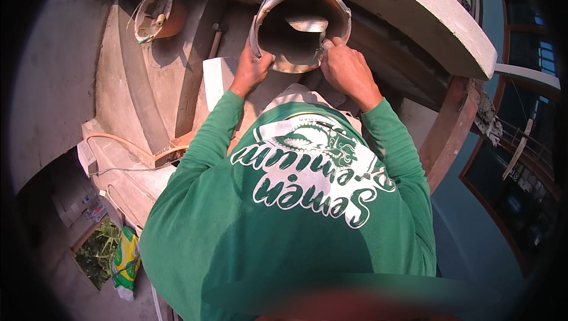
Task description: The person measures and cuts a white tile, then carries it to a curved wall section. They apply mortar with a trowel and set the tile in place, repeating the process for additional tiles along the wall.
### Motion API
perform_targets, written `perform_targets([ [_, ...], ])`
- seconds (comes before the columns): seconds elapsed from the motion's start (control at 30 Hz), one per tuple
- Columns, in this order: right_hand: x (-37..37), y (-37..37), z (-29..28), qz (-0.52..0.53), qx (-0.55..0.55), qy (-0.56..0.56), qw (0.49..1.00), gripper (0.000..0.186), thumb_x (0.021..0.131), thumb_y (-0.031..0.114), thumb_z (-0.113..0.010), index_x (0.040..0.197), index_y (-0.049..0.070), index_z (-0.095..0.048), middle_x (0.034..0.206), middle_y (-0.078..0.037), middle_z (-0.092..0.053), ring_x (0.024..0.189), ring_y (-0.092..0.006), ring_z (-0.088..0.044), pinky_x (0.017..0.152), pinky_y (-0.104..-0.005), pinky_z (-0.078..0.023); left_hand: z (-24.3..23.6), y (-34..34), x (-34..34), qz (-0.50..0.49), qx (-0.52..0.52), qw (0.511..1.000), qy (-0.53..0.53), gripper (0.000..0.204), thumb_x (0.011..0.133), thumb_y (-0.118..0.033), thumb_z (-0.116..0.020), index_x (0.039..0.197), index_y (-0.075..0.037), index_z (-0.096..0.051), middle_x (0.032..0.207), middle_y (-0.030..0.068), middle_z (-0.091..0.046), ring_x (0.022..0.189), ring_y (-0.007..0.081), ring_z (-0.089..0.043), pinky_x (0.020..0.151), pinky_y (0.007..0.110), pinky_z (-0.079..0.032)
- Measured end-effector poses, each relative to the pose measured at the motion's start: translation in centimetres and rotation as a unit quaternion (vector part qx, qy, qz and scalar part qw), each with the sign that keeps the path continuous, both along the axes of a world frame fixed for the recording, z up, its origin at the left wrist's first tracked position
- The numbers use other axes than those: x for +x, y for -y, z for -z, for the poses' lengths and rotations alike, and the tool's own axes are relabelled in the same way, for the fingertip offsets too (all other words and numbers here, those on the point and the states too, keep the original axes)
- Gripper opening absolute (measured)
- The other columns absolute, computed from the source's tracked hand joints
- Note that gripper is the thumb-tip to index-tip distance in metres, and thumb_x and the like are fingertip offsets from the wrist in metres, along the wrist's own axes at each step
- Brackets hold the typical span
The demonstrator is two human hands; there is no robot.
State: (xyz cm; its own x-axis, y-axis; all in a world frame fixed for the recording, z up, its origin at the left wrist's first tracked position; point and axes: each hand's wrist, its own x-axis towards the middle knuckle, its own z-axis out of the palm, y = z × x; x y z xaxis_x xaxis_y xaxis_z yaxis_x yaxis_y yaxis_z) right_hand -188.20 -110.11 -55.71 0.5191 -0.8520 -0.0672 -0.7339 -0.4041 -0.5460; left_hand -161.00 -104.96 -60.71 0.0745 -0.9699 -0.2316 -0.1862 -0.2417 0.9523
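A mortar-crusted bucket (pixel 254 40) stands in front of me, its round mouth facing up and its near rim ragged. My left hand (pixel 251 69) grips its left side, with the thumb near the rim. At the near right of the rim, my right hand (pixel 349 69) is closed, its fingers curled over the edge. Inside the mouth shows a flat, pale, sunlit piece (pixel 307 24) whose right end comes down close to that hand. Whether my right fingers hold this piece or only the rim, I cannot tell. The bucket's bottom is in shadow.
At the left sits another crusted orange bucket (pixel 171 22) with a handled tool in it. A hammer (pixel 216 40) leans near a white block (pixel 216 81). An orange hose (pixel 121 139) crosses the ledge. A curved concrete beam (pixel 414 10) overhangs ahead; a wooden post (pixel 452 134) stands right.
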Motion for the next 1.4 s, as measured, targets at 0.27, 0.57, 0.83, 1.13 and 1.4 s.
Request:
perform_targets([
  [0.27,1.7,-1.4,0.3,-0.028,-0.016,-0.043,0.999,0.025,0.095,0.008,-0.056,0.115,-0.007,-0.062,0.111,-0.027,-0.065,0.092,-0.0461,-0.072,0.079,-0.0569,-0.058,-0.6,0.7,3.0,0.009,-0.065,0.996,-0.056,0.095,0.084,0.005,-0.056,0.171,-0.001,-0.019,0.168,0.0160,-0.038,0.154,0.0223,-0.037,0.126,0.032,-0.028],
  [0.57,2.1,-5.6,1.1,0.014,-0.097,-0.181,0.979,0.043,0.094,0.008,-0.058,0.136,0.002,-0.065,0.108,-0.017,-0.066,0.092,-0.0350,-0.072,0.077,-0.0484,-0.060,-2.1,-0.6,3.1,0.025,-0.099,0.995,-0.012,0.093,0.083,0.005,-0.052,0.170,0.000,-0.019,0.171,0.0177,-0.035,0.159,0.0241,-0.031,0.129,0.033,-0.022],
  [0.83,1.7,-8.7,1.1,0.084,-0.176,-0.090,0.977,0.042,0.093,0.006,-0.059,0.129,-0.017,-0.059,0.099,-0.024,-0.067,0.074,-0.0383,-0.075,0.066,-0.0459,-0.062,-5.9,-5.1,-0.6,0.056,-0.171,0.983,0.032,0.101,0.079,0.005,-0.054,0.172,-0.005,-0.016,0.177,0.0149,-0.024,0.164,0.0252,-0.021,0.132,0.035,-0.018],
  [1.13,4.0,-11.6,-3.3,0.138,-0.056,0.023,0.989,0.027,0.103,0.015,-0.055,0.110,-0.011,-0.059,0.102,-0.033,-0.065,0.088,-0.0521,-0.071,0.079,-0.0588,-0.058,-4.6,-7.7,-2.0,0.004,-0.223,0.975,-0.013,0.099,0.080,0.010,-0.050,0.172,-0.007,-0.017,0.176,0.0202,-0.023,0.166,0.0318,-0.015,0.132,0.038,-0.016],
  [1.4,3.3,-10.0,-3.2,0.144,0.413,0.169,0.883,0.040,0.107,0.033,-0.057,0.103,-0.006,-0.062,0.096,-0.031,-0.069,0.094,-0.0487,-0.070,0.086,-0.0559,-0.054,-3.5,-9.3,-2.8,-0.043,-0.241,0.969,0.022,0.097,0.084,0.011,-0.050,0.172,-0.008,-0.016,0.177,0.0205,-0.020,0.166,0.0332,-0.010,0.131,0.040,-0.017],
])
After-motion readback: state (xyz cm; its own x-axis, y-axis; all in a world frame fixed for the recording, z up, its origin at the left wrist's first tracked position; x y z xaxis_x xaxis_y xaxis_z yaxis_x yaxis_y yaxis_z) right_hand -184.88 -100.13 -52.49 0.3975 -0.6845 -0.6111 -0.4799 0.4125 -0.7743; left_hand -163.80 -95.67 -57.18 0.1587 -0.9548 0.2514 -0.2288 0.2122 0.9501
